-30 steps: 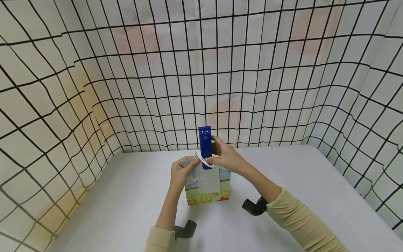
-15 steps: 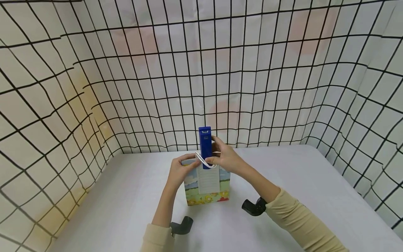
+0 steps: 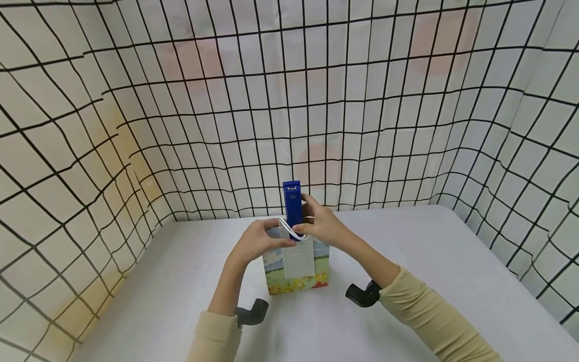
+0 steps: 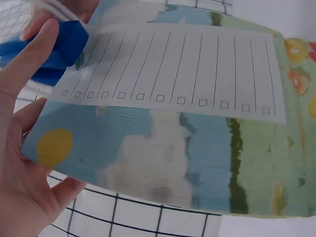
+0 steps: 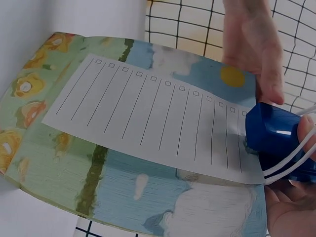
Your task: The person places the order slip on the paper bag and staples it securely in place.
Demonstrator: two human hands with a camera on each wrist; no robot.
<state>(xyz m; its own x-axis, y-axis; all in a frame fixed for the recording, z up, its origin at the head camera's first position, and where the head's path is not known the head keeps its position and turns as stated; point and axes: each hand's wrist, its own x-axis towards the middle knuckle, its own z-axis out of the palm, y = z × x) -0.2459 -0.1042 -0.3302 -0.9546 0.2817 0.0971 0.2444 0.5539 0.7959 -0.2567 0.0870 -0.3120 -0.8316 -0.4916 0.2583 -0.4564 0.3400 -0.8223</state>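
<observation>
In the head view, a blue stapler (image 3: 292, 201) points upward at the top of a painted paper bag (image 3: 274, 276), its lower end over a lined checklist sheet (image 3: 299, 264). My right hand (image 3: 324, 223) grips the stapler from the right, thumb in front. A white cord handle (image 3: 289, 230) loops across the stapler's lower end. At the bag's upper left corner is my left hand (image 3: 254, 241), with fingers behind the bag and thumb reaching to the stapler's nose. The right wrist view shows the stapler (image 5: 270, 129) biting over the sheet's top edge.
The bag stands on a white-covered table (image 3: 181, 281). A black grid net (image 3: 253, 125) hung against white cloth encloses the back and both sides. Dark wrist-camera mounts (image 3: 253, 312) stick out below each forearm.
My left thumb has moved right from the bag's corner to the stapler's nose, and the left forearm has swung outward. My right hand and the stapler have stayed almost in place.
</observation>
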